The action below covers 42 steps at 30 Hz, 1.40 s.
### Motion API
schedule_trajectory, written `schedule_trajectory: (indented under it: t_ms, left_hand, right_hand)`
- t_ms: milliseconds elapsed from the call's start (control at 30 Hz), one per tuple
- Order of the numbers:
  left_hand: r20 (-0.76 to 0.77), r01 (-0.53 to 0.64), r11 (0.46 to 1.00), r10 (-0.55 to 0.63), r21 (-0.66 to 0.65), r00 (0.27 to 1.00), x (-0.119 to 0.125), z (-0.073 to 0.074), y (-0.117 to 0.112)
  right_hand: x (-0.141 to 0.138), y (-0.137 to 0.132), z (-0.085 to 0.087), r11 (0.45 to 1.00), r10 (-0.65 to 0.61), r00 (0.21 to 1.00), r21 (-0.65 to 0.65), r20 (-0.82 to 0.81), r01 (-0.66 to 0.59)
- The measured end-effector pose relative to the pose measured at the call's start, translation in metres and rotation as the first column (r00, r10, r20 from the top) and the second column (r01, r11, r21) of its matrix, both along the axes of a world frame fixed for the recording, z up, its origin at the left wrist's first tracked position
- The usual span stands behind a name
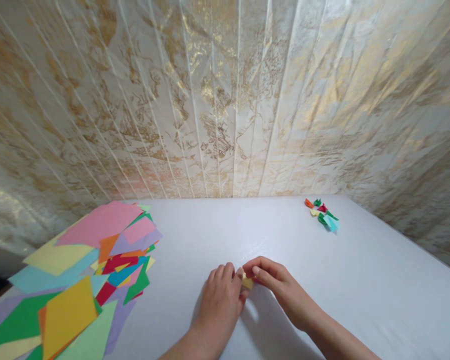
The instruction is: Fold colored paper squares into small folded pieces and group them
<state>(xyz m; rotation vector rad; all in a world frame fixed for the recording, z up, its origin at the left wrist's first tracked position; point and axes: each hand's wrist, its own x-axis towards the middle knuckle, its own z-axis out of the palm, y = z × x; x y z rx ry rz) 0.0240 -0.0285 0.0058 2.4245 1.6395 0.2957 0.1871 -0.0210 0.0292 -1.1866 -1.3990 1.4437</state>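
A small piece of yellow paper [247,281] lies at the front middle of the table, between my two hands. My left hand [224,292] rests on the table with its fingers curled, and its thumb and forefinger press against the paper's left side. From the right, my right hand [268,272] reaches in with fingers bent together at the paper's far right edge. A bit of red shows under those right fingertips; whether it is paper I cannot tell. My fingers hide part of the yellow piece.
Many coloured paper sheets and scraps [71,310] overlap along the table's left side. Several small folded paper pieces [322,214] in orange, green, red and light blue sit at the back right. A white and gold patterned curtain [217,100] hangs behind the white table [195,230].
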Motion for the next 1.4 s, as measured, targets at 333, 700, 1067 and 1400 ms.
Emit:
schedule_trajectory:
  t_ms: [333,700,1067,1400]
  left_hand:
    - [0.044,0.013,0.999,-0.015,0.035,0.999,-0.002,-0.005,0.000]
    - [0.256,0.011,1.000,-0.005,-0.024,0.967,-0.008,-0.005,0.011]
    - [0.819,0.032,0.950,0.250,-0.311,0.517,-0.009,-0.010,0.014]
    - [0.760,0.047,0.979,0.123,-0.198,0.639,-0.013,-0.007,0.015]
  right_hand:
    - [0.001,0.004,-0.010,0.995,-0.096,0.993,-0.036,-0.070,0.094]
    - [-0.003,0.001,-0.011,0.992,-0.080,0.996,0.103,0.025,0.077]
    - [-0.010,-0.001,-0.026,0.973,-0.021,0.949,0.224,0.316,-0.053]
    - [-0.011,0.003,-0.030,0.980,-0.058,0.975,0.199,0.213,0.015]
